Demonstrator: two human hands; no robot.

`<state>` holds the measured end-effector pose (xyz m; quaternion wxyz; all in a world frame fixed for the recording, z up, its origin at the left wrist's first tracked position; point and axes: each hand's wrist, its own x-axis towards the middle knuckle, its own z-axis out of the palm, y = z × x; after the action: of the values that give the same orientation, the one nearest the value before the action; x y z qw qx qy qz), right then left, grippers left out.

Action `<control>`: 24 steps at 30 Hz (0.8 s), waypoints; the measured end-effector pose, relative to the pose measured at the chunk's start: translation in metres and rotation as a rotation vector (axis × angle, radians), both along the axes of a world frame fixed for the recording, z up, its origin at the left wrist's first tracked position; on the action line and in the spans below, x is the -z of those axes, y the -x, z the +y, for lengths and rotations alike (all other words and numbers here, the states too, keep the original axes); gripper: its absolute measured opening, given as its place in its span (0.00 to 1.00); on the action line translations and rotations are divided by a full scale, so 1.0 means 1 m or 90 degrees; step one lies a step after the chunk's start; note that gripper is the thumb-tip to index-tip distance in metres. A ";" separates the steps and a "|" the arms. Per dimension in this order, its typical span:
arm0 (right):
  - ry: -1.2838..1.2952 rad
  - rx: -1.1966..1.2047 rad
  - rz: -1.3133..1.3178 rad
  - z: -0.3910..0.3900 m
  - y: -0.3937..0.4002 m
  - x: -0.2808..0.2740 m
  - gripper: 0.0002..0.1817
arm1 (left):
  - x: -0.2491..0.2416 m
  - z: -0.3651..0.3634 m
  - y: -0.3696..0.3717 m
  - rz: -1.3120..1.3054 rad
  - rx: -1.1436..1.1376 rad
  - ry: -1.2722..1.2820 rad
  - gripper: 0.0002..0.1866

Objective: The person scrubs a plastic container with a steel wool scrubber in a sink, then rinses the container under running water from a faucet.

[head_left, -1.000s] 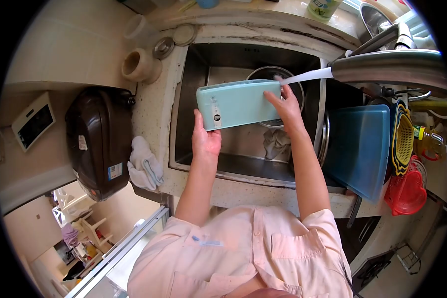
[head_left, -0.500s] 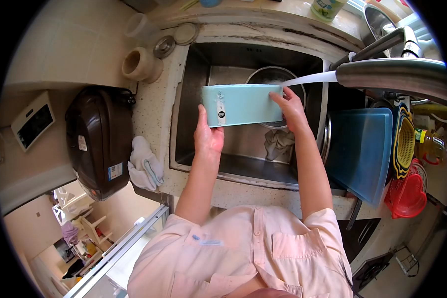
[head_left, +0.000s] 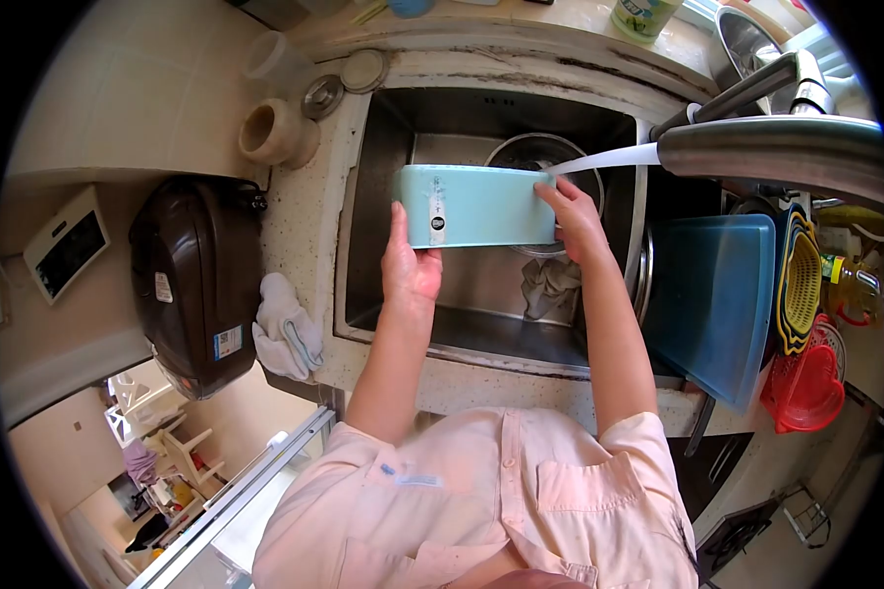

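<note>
A light teal rectangular box, with a torn strip and a round dark sticker on its near side, is held over the sink. My left hand grips its left end from below, thumb up along the side. My right hand grips the right end, thumb on the near face. Water runs from the faucet onto the box's far right edge. Behind and below it is a round metal basin, partly hidden. A crumpled grey cloth lies on the sink bottom.
Left of the sink are a folded white towel, a dark brown appliance, a beige jar and round lids. To the right stand a blue tray, a yellow basket and a red basket.
The box has shifted very slightly left within both hands' hold. The water still runs onto its right end.
</note>
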<state>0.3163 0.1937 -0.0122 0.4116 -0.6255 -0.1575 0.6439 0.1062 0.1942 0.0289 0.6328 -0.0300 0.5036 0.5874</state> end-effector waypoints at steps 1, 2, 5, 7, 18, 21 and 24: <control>0.001 0.004 -0.001 0.001 0.000 0.002 0.26 | 0.000 0.000 -0.001 0.002 -0.003 0.002 0.16; 0.001 0.009 0.008 0.001 0.000 0.002 0.26 | 0.000 0.001 -0.001 0.004 -0.007 0.003 0.16; 0.001 0.012 0.021 0.002 -0.001 0.001 0.25 | 0.000 0.004 -0.001 -0.014 0.009 -0.019 0.16; 0.003 -0.004 0.012 0.004 -0.004 0.002 0.25 | 0.000 0.006 -0.004 -0.014 0.005 -0.017 0.15; -0.083 0.053 0.009 0.014 -0.020 0.051 0.22 | 0.017 0.029 -0.019 -0.050 0.039 0.012 0.18; -0.187 0.169 -0.064 0.018 -0.012 0.054 0.18 | 0.023 0.032 -0.029 -0.130 0.018 0.035 0.13; -0.230 0.317 0.059 0.019 -0.001 0.043 0.14 | 0.022 0.033 -0.042 -0.165 0.002 0.053 0.12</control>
<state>0.3169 0.2130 -0.0557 0.6678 -0.5318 -0.0924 0.5125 0.1483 0.2269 0.0072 0.6917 -0.1310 0.4419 0.5559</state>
